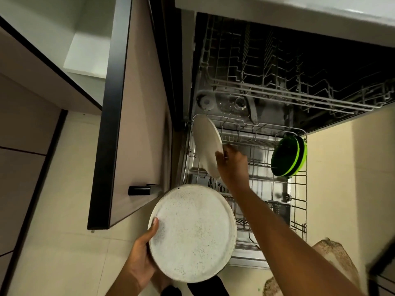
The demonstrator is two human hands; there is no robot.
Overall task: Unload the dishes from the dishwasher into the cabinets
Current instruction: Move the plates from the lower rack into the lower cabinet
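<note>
Standing open at the far left, a cabinet door (119, 116) with a dark edge and a black handle (139, 190) hangs over the pale floor (64, 210). Just right of it, the left hand (140, 253) holds a speckled white plate (193, 232) face up, its thumb (155, 224) pressed on the rim and its fingers curled underneath, out of sight. This plate is clear of the dishwasher, in front of the pulled-out lower rack (252, 159). Further right, the right hand (232, 165) reaches into that rack, its fingers closed on the edge of a second white plate (207, 144), which stands tilted on its rim at the rack's left side. At the rack's right end two green plates (288, 155) stand upright, one against the other. Above, the upper rack (288, 90) sits inside the dark tub.
</note>
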